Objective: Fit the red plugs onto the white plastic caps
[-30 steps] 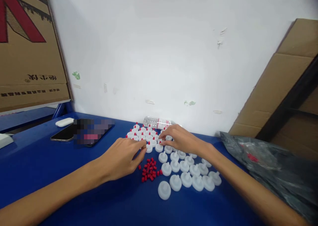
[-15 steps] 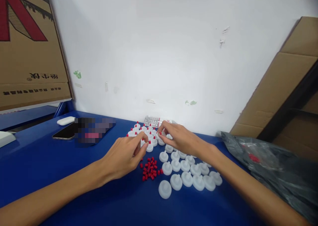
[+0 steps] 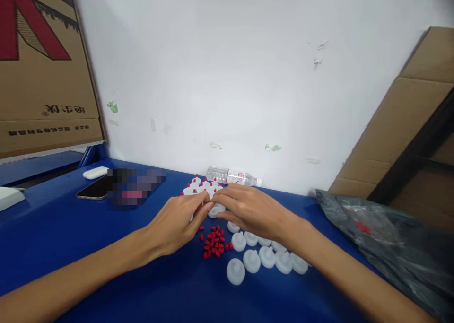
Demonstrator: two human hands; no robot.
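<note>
My left hand is closed in a pinch, thumb against forefinger. Its fingertips meet those of my right hand, whose fingers are bent together. Whatever lies between the fingertips is hidden. A white round lid with a spout shows just beneath them; whether it is held or stands on the table I cannot tell. Behind the hands are several white lids with red tips. Small red caps lie in a loose pile between my wrists. Several white lids without red tips stand below my right hand, partly covered by it.
A clear plastic bottle lies by the wall. To the left are a phone, a white oval case and a blurred-out item. A grey plastic bag lies at right, with cardboard behind it.
My right hand has moved left to meet my left hand, uncovering more of the bottle and covering some lids. My left hand has stayed nearly in place.
</note>
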